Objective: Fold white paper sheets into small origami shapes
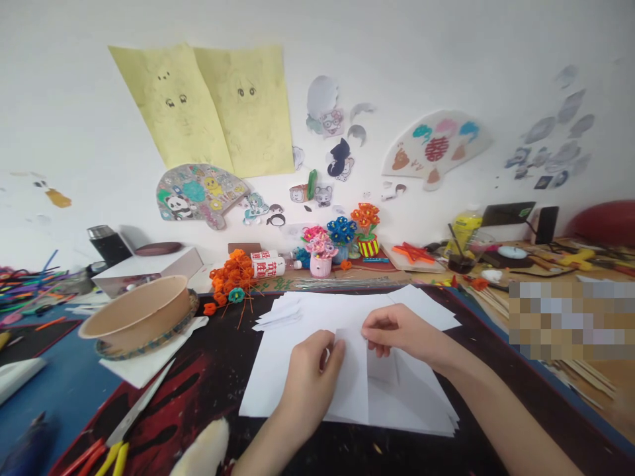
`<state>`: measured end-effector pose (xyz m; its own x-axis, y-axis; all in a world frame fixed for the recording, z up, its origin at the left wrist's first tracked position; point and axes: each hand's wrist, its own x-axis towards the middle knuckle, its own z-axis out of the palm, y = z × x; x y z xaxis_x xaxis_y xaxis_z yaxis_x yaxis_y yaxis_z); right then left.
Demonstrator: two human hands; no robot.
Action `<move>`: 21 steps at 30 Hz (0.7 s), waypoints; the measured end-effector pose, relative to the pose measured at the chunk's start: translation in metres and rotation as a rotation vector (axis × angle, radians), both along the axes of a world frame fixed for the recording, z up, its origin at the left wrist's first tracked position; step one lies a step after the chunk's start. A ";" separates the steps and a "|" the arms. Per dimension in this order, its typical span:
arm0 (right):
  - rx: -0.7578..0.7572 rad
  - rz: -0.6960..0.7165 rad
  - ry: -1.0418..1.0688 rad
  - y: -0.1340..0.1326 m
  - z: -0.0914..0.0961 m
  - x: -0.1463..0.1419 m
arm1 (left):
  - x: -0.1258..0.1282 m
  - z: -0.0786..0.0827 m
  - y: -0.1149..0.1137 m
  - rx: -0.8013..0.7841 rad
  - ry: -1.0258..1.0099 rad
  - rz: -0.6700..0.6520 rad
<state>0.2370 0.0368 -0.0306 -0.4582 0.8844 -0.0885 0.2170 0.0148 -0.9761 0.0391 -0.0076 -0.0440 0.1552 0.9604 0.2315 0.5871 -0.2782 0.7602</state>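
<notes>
A narrow folded strip of white paper [353, 387] stands between my hands, above a pile of white sheets [278, 377] on the dark mat. My left hand [315, 370] pinches its upper left edge between thumb and curled fingers. At the top right edge, my right hand [391, 330] pinches the same paper with thumb and forefinger, its other fingers curled below. The strip casts a shadow on the sheets to its right. Several smaller folded papers [280, 314] lie at the pile's back left corner.
Scissors [133, 413] with red and yellow handles lie front left. Behind them a beige bowl [136, 314] rests on white paper. Orange flowers [233, 277] and a pink flower pot [320, 264] stand at the back. A dark drink cup [461, 258] stands back right, with thin wooden sticks [585, 380] nearer me.
</notes>
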 end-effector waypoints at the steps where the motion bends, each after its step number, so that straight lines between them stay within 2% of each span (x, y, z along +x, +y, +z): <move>1: 0.005 -0.005 -0.006 0.000 0.000 0.000 | 0.000 0.000 0.000 0.008 0.006 -0.001; 21: 0.096 -0.034 -0.022 -0.004 0.006 -0.003 | 0.001 -0.001 -0.001 0.071 0.013 -0.014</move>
